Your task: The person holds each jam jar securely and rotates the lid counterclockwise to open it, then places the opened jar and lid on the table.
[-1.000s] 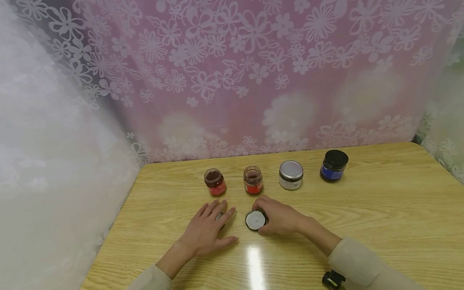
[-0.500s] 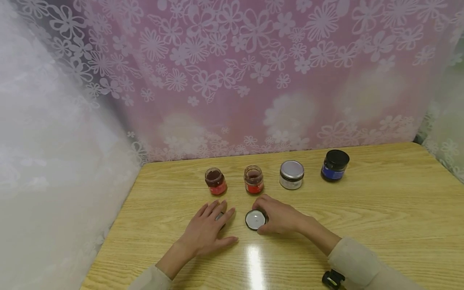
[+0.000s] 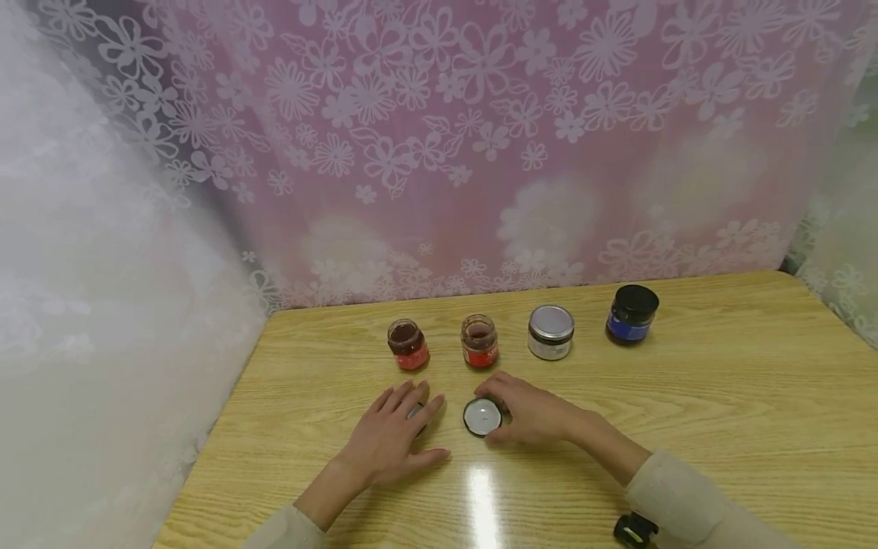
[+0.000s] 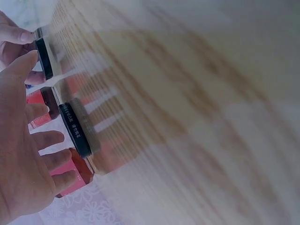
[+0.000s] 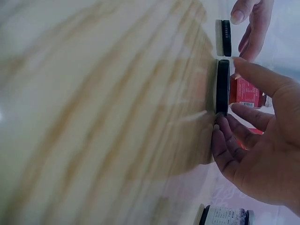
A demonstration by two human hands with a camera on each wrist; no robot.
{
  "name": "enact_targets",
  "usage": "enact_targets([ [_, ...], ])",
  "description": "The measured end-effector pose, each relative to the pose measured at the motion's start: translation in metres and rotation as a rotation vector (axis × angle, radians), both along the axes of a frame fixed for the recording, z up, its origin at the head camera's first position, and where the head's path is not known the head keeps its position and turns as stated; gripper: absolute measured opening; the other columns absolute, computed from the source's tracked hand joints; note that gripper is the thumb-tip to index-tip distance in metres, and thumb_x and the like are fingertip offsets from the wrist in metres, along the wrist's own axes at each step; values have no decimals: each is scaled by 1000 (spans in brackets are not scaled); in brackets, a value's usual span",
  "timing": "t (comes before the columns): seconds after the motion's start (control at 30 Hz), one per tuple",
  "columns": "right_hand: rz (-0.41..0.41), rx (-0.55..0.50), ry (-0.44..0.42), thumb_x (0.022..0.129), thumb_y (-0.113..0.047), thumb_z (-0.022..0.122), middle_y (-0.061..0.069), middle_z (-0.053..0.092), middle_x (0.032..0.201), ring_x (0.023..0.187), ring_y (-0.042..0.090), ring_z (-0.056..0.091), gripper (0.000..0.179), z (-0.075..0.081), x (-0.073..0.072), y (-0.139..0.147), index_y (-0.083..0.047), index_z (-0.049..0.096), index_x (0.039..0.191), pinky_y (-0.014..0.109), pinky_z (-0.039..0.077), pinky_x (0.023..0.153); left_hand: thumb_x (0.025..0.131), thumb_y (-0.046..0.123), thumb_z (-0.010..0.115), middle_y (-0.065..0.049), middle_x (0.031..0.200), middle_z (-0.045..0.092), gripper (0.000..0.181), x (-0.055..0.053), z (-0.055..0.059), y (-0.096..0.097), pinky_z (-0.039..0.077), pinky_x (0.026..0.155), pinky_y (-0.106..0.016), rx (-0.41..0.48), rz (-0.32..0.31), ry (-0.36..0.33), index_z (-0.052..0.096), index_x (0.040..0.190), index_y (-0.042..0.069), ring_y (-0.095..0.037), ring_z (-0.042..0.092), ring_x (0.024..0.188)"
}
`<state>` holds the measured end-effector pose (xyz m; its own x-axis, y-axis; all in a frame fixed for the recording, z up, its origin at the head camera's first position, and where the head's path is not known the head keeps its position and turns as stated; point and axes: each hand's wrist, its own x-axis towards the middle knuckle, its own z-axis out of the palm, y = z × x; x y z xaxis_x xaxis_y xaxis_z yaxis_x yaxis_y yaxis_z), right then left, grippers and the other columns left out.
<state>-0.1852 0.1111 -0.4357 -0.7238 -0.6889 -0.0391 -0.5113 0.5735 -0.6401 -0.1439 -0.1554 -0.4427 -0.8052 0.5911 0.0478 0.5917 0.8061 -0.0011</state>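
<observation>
In the head view my right hand [image 3: 531, 410] curls its thumb and fingers around the rim of a jar lid [image 3: 482, 417], which lies on the table with its white inside up. The right wrist view shows this black-edged lid [image 5: 222, 86] between thumb and fingertips. My left hand [image 3: 392, 436] has its fingers spread over a second jar lid [image 3: 415, 412], mostly hidden from above. From the left wrist, that lid [image 4: 75, 130] shows a black side with pale lettering. Behind the hands stand two lidless glass jars, one with a pink-red label [image 3: 411, 355], one with a red label [image 3: 482, 354].
To the right at the back are a jar with a silver lid [image 3: 551, 334] and a dark jar with a blue label and black lid [image 3: 631, 316]. A floral curtain [image 3: 439, 191] hangs behind the wooden table [image 3: 727, 381]. A black device [image 3: 634, 530] sits at my right sleeve.
The right hand's grip looks slightly looser around the lid, with its palm a little farther right. The left hand, both lids and the jars stay where they were.
</observation>
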Motion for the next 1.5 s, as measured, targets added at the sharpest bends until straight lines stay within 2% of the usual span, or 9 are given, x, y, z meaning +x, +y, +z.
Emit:
enact_targets([
  [0.17,20,13,-13,85,-39,72,7,49,129,113,23,48,63,3,2,5,-5,50,133,45,42,93,90,70,37,-8,150,35,74,0,-1,1,27,108,-48,0,5,18,38,148,24,-29,29,138],
  [0.3,28,19,9,87,-41,69,7,48,133,120,26,45,63,6,6,12,-6,50,136,47,39,97,90,70,38,-8,149,37,74,-1,0,3,27,108,-48,5,0,50,40,147,23,-29,31,137],
  [0.47,-22,62,38,89,-45,66,6,42,140,130,28,37,62,8,13,26,-13,48,139,49,34,103,90,70,37,-8,149,37,73,-2,1,6,28,108,-47,12,0,57,40,147,23,-29,30,137],
  [0.83,-106,130,299,91,-51,58,11,39,146,133,35,34,62,15,26,53,-14,49,139,57,31,102,92,67,37,-10,148,38,72,-4,3,18,32,105,-49,49,-39,94,42,146,21,-29,33,136],
  [1.13,-164,178,500,90,-50,61,11,38,147,131,32,35,64,12,33,73,-16,46,142,52,28,105,92,64,42,-11,147,40,69,-3,4,28,35,102,-49,72,-60,133,44,145,19,-30,34,135],
  [1.33,-177,232,515,92,-54,54,12,32,151,137,35,26,64,11,36,82,-20,43,145,54,17,109,92,65,41,-9,148,38,70,-3,5,35,33,104,-48,71,-50,122,42,146,21,-28,32,136],
  [1.5,-197,293,546,95,-56,48,11,28,153,139,36,20,62,7,38,93,-23,41,147,51,11,111,92,65,42,-9,148,38,69,-4,6,43,31,106,-47,68,-72,143,42,145,22,-28,32,136],
])
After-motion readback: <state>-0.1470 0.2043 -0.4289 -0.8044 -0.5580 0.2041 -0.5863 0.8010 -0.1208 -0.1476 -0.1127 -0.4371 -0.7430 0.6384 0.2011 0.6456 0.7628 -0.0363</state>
